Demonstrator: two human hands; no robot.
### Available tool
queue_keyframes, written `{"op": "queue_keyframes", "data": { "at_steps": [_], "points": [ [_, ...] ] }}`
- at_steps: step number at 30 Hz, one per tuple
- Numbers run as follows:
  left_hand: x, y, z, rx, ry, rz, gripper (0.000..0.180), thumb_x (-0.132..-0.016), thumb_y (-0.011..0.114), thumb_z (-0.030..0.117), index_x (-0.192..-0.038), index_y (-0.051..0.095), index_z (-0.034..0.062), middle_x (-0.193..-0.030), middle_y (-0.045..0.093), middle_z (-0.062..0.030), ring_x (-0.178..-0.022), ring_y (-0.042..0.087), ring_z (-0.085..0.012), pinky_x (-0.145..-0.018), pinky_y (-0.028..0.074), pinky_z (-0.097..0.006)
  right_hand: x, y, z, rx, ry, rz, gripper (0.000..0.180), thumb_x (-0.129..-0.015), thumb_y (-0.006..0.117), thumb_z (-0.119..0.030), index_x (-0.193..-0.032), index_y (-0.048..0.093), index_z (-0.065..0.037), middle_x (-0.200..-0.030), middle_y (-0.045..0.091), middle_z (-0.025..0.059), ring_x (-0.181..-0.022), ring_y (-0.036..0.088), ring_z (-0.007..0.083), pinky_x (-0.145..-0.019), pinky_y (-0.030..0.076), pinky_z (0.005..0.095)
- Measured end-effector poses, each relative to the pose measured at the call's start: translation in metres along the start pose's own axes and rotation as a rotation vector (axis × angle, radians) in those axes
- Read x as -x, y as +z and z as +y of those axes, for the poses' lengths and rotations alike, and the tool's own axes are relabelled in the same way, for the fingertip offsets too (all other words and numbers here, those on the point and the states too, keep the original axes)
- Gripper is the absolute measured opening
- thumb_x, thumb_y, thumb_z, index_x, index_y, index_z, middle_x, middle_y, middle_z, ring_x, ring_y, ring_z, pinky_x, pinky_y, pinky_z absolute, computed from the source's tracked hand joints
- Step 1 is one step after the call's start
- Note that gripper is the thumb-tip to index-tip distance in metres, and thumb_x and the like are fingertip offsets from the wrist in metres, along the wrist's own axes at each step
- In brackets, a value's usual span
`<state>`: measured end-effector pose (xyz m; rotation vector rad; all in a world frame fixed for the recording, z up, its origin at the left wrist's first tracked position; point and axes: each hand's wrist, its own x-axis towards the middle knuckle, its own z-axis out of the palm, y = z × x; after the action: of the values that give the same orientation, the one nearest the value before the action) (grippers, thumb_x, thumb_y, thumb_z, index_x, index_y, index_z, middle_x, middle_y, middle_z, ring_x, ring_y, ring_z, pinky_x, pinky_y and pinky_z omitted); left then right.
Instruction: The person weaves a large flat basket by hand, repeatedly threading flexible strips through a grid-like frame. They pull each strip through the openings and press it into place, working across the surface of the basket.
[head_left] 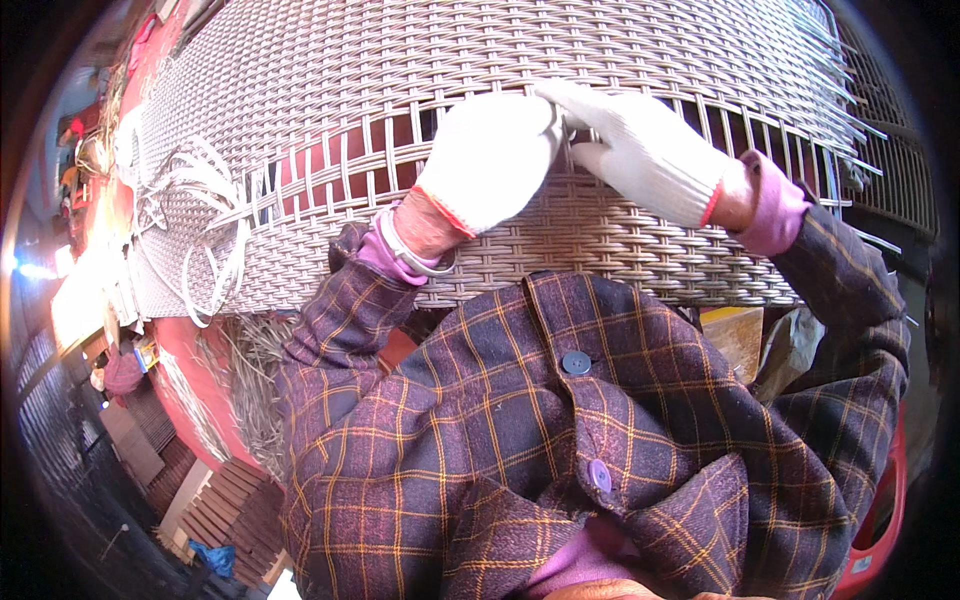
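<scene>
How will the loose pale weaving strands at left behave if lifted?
The loose weaving strands will probably flex and tangle, since they lie in bent, overlapping loops. They look light, being thin and narrow. Lifting may tug the woven panel, as some appear to run into the weave beside the open gap.

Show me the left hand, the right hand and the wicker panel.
Left hand (497, 160): head view, on its gloved back.
Right hand (652, 157): head view, on its gloved back.
Wicker panel (490, 55): head view, on close weave beyond both hands.

White knit gloves (497, 160), red hems (713, 204), mauve cuffs (776, 208), pale wristband (424, 268), yellow-lined dark plaid shirt (430, 440)
</scene>
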<state>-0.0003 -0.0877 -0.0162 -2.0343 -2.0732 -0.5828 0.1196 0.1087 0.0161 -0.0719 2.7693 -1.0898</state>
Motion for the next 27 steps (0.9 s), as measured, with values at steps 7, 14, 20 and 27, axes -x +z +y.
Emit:
{"op": "queue_keyframes", "data": {
  "at_steps": [7,14,20,27],
  "points": [
    [-0.003,-0.017,-0.002,0.039,-0.046,0.122,0.020,-0.093,0.076,0.009,-0.112,0.078,0.0018,-0.106,0.077,-0.0097,-0.092,0.076,-0.0262,-0.075,0.061,-0.037,-0.015,-0.006,0.010,-0.397,-0.029,0.072,0.038,-0.099,0.073,-0.016,-0.136,0.073,-0.008,-0.089,0.076,0.0082,-0.077,0.072,0.0189,-0.074,0.060,0.0360],
    [-0.032,-0.021,0.020,0.333,-0.264,0.194,0.020,-0.099,0.074,0.013,-0.117,0.081,0.0063,-0.100,0.078,-0.0090,-0.083,0.075,-0.0244,-0.068,0.061,-0.035,0.035,-0.052,-0.007,-0.491,0.305,0.154,0.042,-0.105,0.062,-0.015,-0.146,0.069,-0.008,-0.073,0.056,-0.0074,-0.059,0.045,0.0004,-0.053,0.036,0.0188],
    [-0.047,-0.032,0.020,0.474,-0.184,0.019,0.023,-0.101,0.072,0.018,-0.117,0.079,0.0042,-0.103,0.078,-0.0107,-0.081,0.075,-0.0244,-0.068,0.060,-0.038,0.055,-0.045,0.002,-0.312,0.298,0.266,0.046,-0.113,0.058,-0.019,-0.157,0.059,-0.007,-0.092,0.071,-0.0019,-0.064,0.051,0.0023,-0.055,0.043,0.0203],
    [-0.035,0.007,0.025,0.014,-0.013,-0.197,0.013,-0.097,0.073,0.014,-0.108,0.075,0.0082,-0.092,0.069,-0.0066,-0.080,0.070,-0.0242,-0.067,0.057,-0.038,0.039,-0.021,0.030,-0.030,-0.006,0.207,0.045,-0.100,0.065,-0.006,-0.146,0.065,-0.004,-0.115,0.080,0.0158,-0.082,0.078,0.0286,-0.077,0.063,0.0383]
  ]
}}
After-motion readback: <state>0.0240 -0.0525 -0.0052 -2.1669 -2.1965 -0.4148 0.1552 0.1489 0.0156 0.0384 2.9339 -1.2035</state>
